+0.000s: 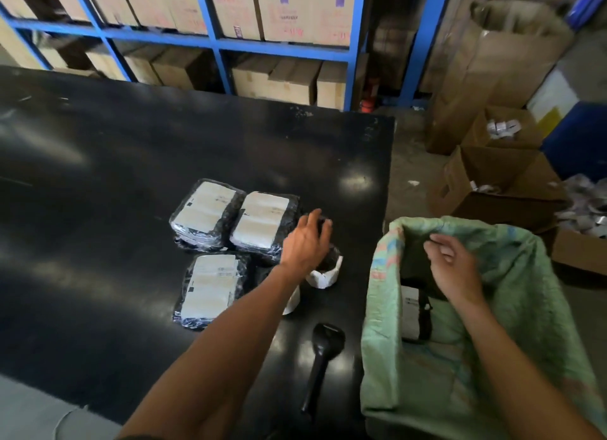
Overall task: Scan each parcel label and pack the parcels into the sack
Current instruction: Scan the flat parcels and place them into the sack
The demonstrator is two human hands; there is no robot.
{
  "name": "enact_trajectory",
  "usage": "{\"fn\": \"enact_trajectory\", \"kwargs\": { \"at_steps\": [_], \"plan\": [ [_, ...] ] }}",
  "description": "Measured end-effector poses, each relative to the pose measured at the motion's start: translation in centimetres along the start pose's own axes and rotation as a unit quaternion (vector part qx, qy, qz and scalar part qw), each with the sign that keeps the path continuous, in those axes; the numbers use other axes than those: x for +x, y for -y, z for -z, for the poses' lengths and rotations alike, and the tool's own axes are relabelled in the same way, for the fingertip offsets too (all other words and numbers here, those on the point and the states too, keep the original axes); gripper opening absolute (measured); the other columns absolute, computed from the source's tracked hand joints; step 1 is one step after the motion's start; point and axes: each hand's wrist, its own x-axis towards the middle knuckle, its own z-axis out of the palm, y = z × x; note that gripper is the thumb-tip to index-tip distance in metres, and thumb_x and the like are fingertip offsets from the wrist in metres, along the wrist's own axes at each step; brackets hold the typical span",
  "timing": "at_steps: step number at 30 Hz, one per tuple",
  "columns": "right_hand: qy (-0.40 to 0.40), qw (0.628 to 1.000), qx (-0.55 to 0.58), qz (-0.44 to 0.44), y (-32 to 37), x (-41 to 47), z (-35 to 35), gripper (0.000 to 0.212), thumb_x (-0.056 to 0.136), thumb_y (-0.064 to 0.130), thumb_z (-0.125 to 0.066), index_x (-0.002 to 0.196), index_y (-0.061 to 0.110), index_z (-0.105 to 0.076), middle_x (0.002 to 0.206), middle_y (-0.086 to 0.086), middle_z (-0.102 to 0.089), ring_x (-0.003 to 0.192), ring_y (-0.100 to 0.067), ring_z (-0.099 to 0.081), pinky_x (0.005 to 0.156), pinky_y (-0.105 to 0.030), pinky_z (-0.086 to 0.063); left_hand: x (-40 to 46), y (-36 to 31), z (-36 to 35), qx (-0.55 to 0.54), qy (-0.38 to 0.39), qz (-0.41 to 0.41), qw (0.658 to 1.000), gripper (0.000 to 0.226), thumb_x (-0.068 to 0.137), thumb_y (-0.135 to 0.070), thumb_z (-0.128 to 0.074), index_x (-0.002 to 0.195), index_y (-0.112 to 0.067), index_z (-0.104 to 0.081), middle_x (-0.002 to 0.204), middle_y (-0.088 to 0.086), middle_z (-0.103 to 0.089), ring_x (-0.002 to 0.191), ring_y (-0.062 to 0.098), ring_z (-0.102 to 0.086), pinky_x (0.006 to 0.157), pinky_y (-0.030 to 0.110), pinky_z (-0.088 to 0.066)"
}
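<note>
Three black plastic-wrapped parcels with white labels lie on the black table (131, 163): one at the back left (205, 211), one at the back right (262, 223), one in front (212, 288). My left hand (307, 241) hovers with fingers spread over a small round parcel with a white band (325, 272), just right of the back-right parcel. My right hand (451, 265) is over the mouth of the green sack (512, 308), fingers loosely curled, holding nothing I can see. A labelled parcel (412, 311) lies inside the sack. The black handheld scanner (323, 354) lies on the table near the front edge.
Another small white-banded parcel (292, 300) is partly hidden under my left forearm. Blue shelving (215, 43) with cardboard boxes stands behind the table. Open cartons (492, 183) and a tall brown paper sack (499, 65) stand on the floor at the right.
</note>
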Motion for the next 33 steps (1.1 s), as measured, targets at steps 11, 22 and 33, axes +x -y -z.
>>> {"fn": "enact_trajectory", "kwargs": {
  "at_steps": [11,22,33],
  "plan": [
    [0.126,0.975,-0.171,0.073,1.7,-12.0,-11.5,0.04,0.092,0.05,-0.062,0.129,0.033,-0.057,0.125,0.006,-0.059,0.098,-0.009,-0.066,0.089,-0.033,-0.056,-4.8,17.7,8.6,0.019,-0.168,0.099,0.981,0.028,0.099,-0.031,-0.057,0.116,-0.01,-0.066,0.108,0.018,-0.07,0.09,0.044,-0.067,0.07,0.045,-0.05],
    [0.052,0.966,-0.16,-0.198,-3.4,-18.9,-18.0,0.088,0.084,0.04,-0.077,0.153,0.012,-0.03,0.152,-0.02,-0.033,0.135,-0.038,-0.044,0.11,-0.037,-0.035,-2.8,28.2,9.4,0.023,0.224,0.186,0.956,0.135,0.063,-0.079,-0.075,0.161,-0.034,0.006,0.16,0.017,-0.035,0.15,0.047,-0.016,0.121,0.054,-0.02],
    [-0.018,0.964,0.055,-0.261,-5.5,-18.3,-19.5,0.081,0.057,0.043,-0.089,0.13,0.025,-0.056,0.106,-0.009,-0.073,0.086,-0.031,-0.074,0.085,-0.048,-0.061,-3.3,29.4,8.7,-0.149,0.218,0.178,0.948,0.155,0.02,-0.082,-0.085,0.153,-0.035,-0.02,0.131,0.006,-0.058,0.117,0.031,-0.06,0.103,0.047,-0.05]
  ]
}}
